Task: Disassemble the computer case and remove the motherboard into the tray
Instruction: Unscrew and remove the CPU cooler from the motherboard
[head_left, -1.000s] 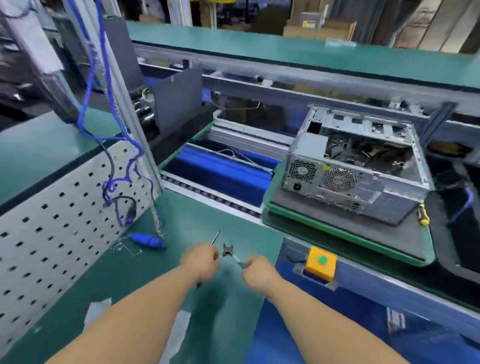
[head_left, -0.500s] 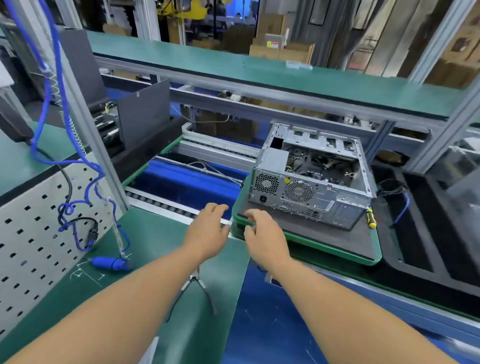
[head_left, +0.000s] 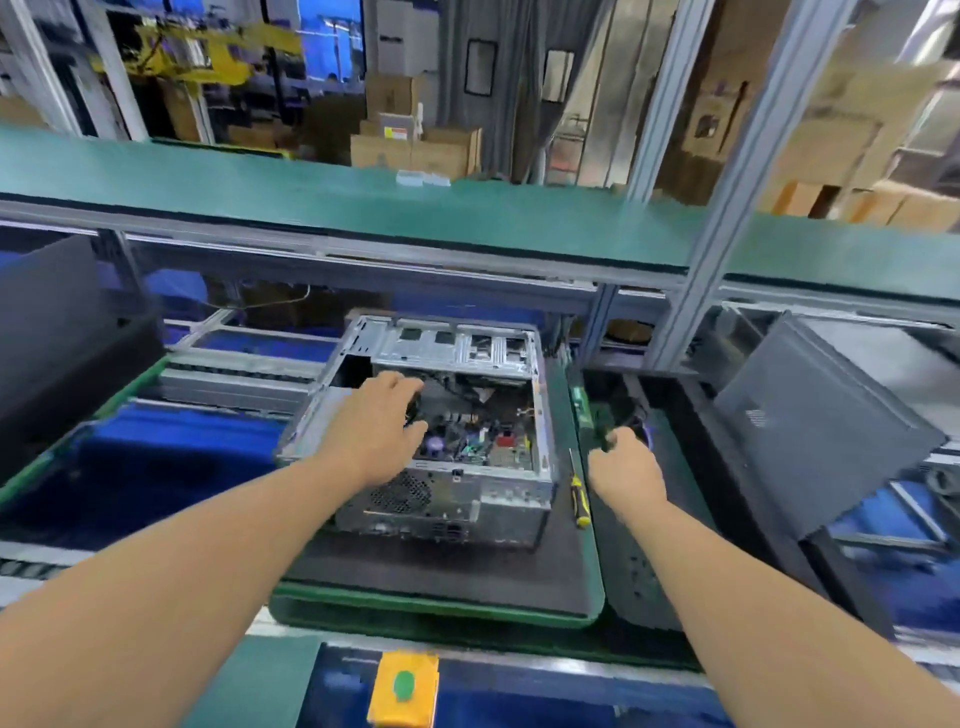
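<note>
The silver computer case (head_left: 452, 499) lies open-side up on a black mat in a green-rimmed carrier (head_left: 441, 603). The motherboard (head_left: 483, 441) shows inside it among cables. My left hand (head_left: 379, 431) reaches over the case's left wall, fingers spread above the interior and gripping nothing. My right hand (head_left: 626, 467) hovers to the right of the case over a black tray (head_left: 639, 571), fingers curled. A dark, blurred object (head_left: 600, 423) lies at its fingertips; whether the hand holds it is unclear.
A yellow-and-black screwdriver (head_left: 577, 499) lies on the mat beside the case's right wall. A dark side panel (head_left: 821, 426) leans at the right. An aluminium post (head_left: 727, 223) and a green shelf cross above the case. A yellow button box (head_left: 404, 688) sits on the near rail.
Both hands left the bench edge and moved forward. The left now reaches over the open case, the right has gone to the black tray beside it. My view has shifted right.
</note>
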